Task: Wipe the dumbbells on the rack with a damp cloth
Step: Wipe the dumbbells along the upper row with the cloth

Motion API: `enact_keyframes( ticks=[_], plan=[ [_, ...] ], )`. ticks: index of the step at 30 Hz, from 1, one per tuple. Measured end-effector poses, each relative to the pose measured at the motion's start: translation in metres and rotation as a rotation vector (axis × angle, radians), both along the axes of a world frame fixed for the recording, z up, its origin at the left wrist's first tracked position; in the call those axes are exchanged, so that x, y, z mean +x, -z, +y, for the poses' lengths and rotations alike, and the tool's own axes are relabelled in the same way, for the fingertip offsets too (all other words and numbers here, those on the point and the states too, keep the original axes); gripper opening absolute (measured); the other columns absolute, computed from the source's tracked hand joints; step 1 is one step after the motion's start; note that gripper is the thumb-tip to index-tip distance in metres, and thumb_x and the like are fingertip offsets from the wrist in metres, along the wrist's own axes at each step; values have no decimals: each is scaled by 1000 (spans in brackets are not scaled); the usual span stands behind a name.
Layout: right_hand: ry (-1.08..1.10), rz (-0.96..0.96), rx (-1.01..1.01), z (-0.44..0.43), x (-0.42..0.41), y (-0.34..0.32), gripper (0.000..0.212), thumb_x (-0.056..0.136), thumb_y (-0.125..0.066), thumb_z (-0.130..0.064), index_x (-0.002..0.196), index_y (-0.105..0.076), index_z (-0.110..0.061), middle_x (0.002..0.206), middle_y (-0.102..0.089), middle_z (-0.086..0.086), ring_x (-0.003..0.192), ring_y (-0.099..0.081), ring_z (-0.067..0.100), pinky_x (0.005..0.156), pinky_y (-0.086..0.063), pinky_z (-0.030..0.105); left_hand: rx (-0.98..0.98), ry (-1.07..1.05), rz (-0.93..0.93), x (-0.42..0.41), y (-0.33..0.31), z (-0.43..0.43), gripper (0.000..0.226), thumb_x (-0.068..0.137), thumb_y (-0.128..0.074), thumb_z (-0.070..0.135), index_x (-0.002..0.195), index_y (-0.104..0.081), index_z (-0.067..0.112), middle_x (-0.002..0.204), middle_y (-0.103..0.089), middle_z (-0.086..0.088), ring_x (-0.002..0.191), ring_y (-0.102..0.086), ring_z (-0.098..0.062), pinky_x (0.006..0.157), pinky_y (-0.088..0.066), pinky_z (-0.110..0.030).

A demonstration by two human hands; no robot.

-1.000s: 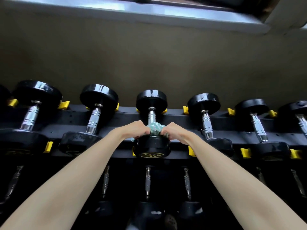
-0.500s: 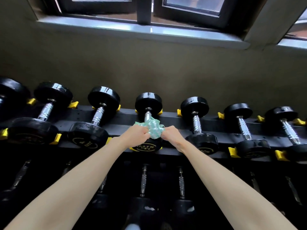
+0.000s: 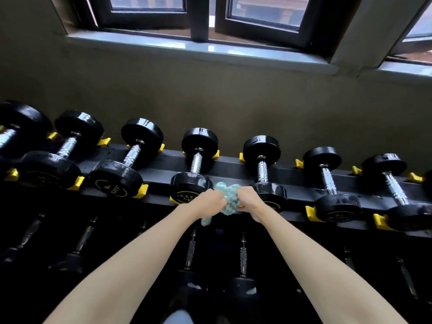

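Observation:
Several black dumbbells with chrome handles lie in a row on the top tier of a black rack [image 3: 229,170] with yellow saddles. A bunched pale green cloth [image 3: 228,199] is held between both hands, in front of the rack's front rail. My left hand [image 3: 208,203] grips its left side and my right hand [image 3: 249,198] grips its right side. The cloth sits between the middle dumbbell [image 3: 195,174], whose near head looks wet, and the dumbbell to its right [image 3: 265,174]. A loose end of cloth hangs below my left hand.
A lower tier of dumbbells [image 3: 243,256] lies in shadow under the top one. Behind the rack rises an olive wall [image 3: 210,94] with a window sill [image 3: 205,49] and dark window frames above. More dumbbells stretch left and right along the rack.
Both hands have come off the middle dumbbell's handle with the cloth and moved right and toward me, to just in front of the rail. The camera has tilted up, showing the window.

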State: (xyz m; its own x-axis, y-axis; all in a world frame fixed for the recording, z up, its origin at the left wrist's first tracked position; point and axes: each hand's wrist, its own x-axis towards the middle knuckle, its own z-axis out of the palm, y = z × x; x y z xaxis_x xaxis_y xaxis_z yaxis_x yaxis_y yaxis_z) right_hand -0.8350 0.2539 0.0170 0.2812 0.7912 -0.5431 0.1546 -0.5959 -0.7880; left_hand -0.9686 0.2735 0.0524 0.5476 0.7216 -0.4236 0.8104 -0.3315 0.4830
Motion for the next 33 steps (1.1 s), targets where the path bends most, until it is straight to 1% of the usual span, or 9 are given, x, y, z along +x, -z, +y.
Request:
enact_keyframes(
  ticks=[3,9,15,18,20,23,26,30,33],
  plan=[
    [68,26,37,1,9,-12,27,85,-35,-4,88,-61,-11,85,-61,10,74,-58,22,66,-52,30,-51,-82,-100,16,-2,0,36,92,-36,10,57,-26,11,62,-32,-4,63,-32,-21,59,-25,-32],
    [202,144,110,29,19,-39,21,92,-39,-6,96,-60,-11,92,-61,9,77,-59,19,63,-53,32,5,-304,-305,24,-24,41,33,91,-37,9,60,-26,13,63,-33,-4,67,-33,-23,57,-22,-34],
    [246,-14,164,85,19,-46,18,89,-43,-6,95,-60,-6,97,-59,16,88,-58,26,78,-57,46,140,-450,-427,15,-42,110,37,90,-40,5,55,-30,15,53,-31,-2,49,-28,-16,49,-18,-30],
    [272,-124,172,115,14,-45,9,86,-46,-9,79,-52,-11,83,-52,10,79,-52,24,82,-54,52,184,-472,-399,6,-42,151,24,88,-43,5,67,-55,7,61,-46,-7,62,-43,-25,56,-29,-29],
    [312,-166,179,137,6,-45,10,86,-48,-12,77,-51,-11,74,-47,6,72,-46,20,80,-53,48,195,-496,-418,-3,-40,181,21,88,-47,7,92,-67,6,86,-59,-13,83,-54,-29,69,-39,-29],
    [309,-154,205,170,-14,-49,9,85,-50,-14,77,-51,-10,73,-43,7,73,-40,20,54,-45,28,261,-547,-430,-21,-35,217,25,89,-48,11,105,-67,9,109,-56,-15,102,-55,-31,82,-41,-30],
    [280,-72,221,196,-42,-53,11,82,-53,-13,77,-55,-3,80,-45,8,75,-39,19,53,-32,28,333,-601,-462,-47,-37,244,24,89,-49,11,106,-66,8,109,-64,-14,105,-55,-31,81,-40,-30],
    [224,77,232,224,-85,-51,19,85,-52,-8,66,-54,-10,78,-54,6,79,-53,22,62,-51,29,376,-668,-455,-91,-43,268,24,88,-47,12,104,-66,9,102,-67,-15,103,-55,-32,78,-39,-32],
    [162,-26,300,241,-119,-43,25,87,-48,-6,62,-43,-11,69,-47,6,72,-47,19,69,-51,36,381,-668,-347,-127,-41,285,25,89,-44,12,103,-63,7,100,-64,-20,102,-54,-37,78,-40,-34]
  ],
)
